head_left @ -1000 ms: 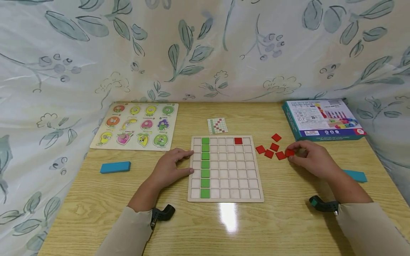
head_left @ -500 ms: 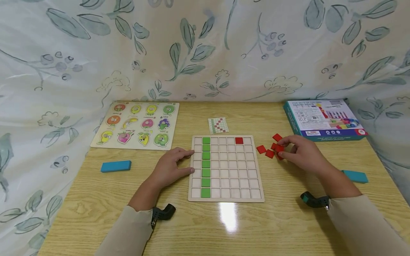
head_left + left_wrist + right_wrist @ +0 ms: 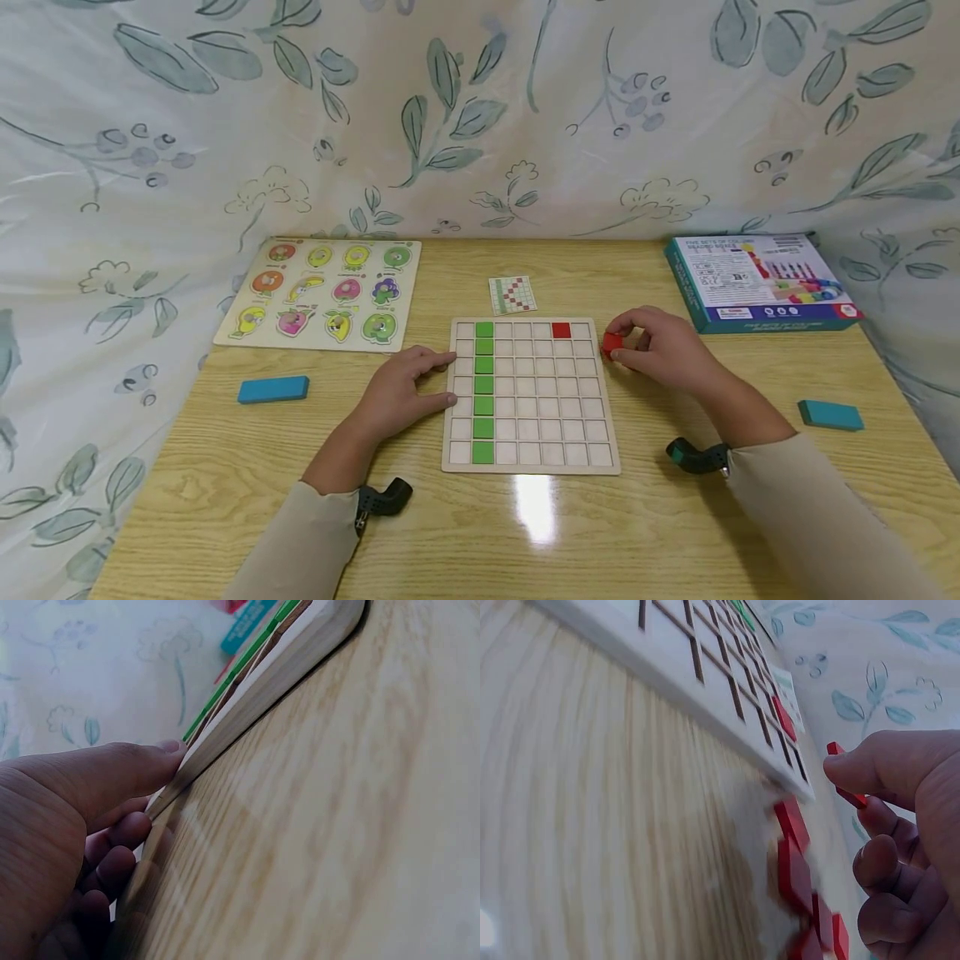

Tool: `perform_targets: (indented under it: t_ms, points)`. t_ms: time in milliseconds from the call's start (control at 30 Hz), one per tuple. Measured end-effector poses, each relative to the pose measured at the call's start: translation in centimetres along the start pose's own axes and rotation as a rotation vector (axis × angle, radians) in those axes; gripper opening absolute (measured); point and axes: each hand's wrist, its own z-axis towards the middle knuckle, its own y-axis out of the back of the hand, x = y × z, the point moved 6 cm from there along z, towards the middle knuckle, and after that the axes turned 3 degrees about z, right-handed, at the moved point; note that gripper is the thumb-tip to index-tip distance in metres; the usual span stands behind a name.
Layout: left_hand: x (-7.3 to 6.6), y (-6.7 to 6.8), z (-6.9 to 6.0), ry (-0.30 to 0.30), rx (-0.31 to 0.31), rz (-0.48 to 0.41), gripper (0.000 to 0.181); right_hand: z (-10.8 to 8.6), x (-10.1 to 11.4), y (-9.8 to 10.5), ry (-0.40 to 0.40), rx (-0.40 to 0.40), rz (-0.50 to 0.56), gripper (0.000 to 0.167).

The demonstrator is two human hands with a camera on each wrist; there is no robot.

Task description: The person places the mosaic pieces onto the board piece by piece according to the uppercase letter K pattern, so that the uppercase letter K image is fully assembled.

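Note:
My right hand [image 3: 663, 350] pinches a red square tile [image 3: 851, 796] between thumb and fingers, just beyond the right edge of the wooden grid board [image 3: 540, 469]. In the right wrist view, several loose red tiles [image 3: 795, 877] lie on the table below that hand; the hand hides most of them in the head view. A column of green tiles [image 3: 483, 385] fills the board's second column, and one red tile [image 3: 561, 331] sits in its top row. With thumb and a finger spread apart, my left hand [image 3: 397, 396] touches the board's left edge.
A small pattern card [image 3: 513, 294] lies behind the board. At back left is a fruit picture board [image 3: 225, 340]; at back right, a boxed bead set [image 3: 765, 283]. Blue blocks [image 3: 273, 389] lie on both sides of the table.
My right hand has moved left over the loose red tiles towards the board, a red tile pinched in its fingers. My left hand has stayed at the board's edge.

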Motion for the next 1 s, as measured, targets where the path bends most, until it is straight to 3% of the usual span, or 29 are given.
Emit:
perform_targets:
  t_ms: [500, 867, 1000]
  points:
    - [-0.1, 0.1, 0.0, 0.011, 0.008, 0.005, 0.063, 2.4, 3.0, -3.3, 0.033, 0.039, 0.064, 0.029]
    - [0.0, 0.1, 0.0, 0.013, 0.002, 0.009, 0.063, 4.2, 4.8, -5.4, 0.083, 0.092, 0.049, 0.026]
    - [0.0, 0.1, 0.0, 0.013, 0.005, 0.01, 0.063, 4.5, 5.1, -6.1, 0.067, 0.121, 0.064, 0.027]
